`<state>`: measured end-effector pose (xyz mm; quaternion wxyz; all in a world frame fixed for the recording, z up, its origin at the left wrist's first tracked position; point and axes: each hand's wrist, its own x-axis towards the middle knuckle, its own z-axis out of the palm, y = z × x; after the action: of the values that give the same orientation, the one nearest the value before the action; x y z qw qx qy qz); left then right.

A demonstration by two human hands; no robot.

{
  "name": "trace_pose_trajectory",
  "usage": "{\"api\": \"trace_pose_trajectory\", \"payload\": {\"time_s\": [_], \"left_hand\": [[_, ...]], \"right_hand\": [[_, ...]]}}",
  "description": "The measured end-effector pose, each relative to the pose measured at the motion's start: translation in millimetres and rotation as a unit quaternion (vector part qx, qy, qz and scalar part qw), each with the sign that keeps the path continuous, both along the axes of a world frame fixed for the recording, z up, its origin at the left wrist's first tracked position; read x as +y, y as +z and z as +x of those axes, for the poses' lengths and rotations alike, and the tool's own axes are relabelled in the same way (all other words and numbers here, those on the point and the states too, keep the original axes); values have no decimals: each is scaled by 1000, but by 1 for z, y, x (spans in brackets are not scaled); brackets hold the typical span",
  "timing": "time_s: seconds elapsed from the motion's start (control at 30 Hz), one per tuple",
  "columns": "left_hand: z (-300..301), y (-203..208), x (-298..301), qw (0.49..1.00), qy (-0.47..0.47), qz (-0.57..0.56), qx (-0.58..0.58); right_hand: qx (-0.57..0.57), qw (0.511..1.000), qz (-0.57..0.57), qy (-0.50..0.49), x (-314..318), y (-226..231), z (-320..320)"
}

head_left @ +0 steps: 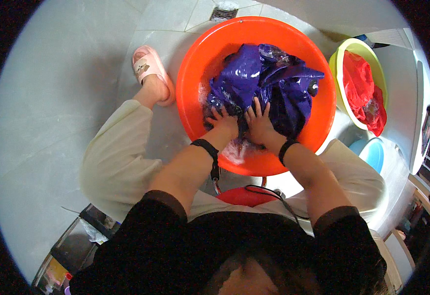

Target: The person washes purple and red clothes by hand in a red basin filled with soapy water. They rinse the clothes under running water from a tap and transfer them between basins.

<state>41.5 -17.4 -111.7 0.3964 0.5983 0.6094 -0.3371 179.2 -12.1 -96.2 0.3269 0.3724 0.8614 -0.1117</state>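
Note:
A wet, shiny purple cloth lies bunched in a large round orange basin. My left hand rests on its near left part, fingers spread. Close beside it, my right hand lies on the near middle of the cloth, its fingers apart and pointing away from me. Both palms face down and their undersides are hidden. White suds show in the basin below my hands. Each wrist wears a black band.
At right stands a yellow-green basin holding red cloth. Nearer is a light blue basin. A pink slipper is on my foot left of the orange basin. A floor drain lies beyond. Dark boxes stand at lower left.

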Motion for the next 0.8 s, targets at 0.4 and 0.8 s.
{"api": "trace_pose_trajectory", "payload": {"time_s": [0.4,0.8], "left_hand": [[21,-22,-19,999,20,28,-1],[-19,-9,11,973,157,150,-79]], "right_hand": [[88,996,-21,-21,-9,-54,21],[67,984,-135,-98,26,16,14]]}}
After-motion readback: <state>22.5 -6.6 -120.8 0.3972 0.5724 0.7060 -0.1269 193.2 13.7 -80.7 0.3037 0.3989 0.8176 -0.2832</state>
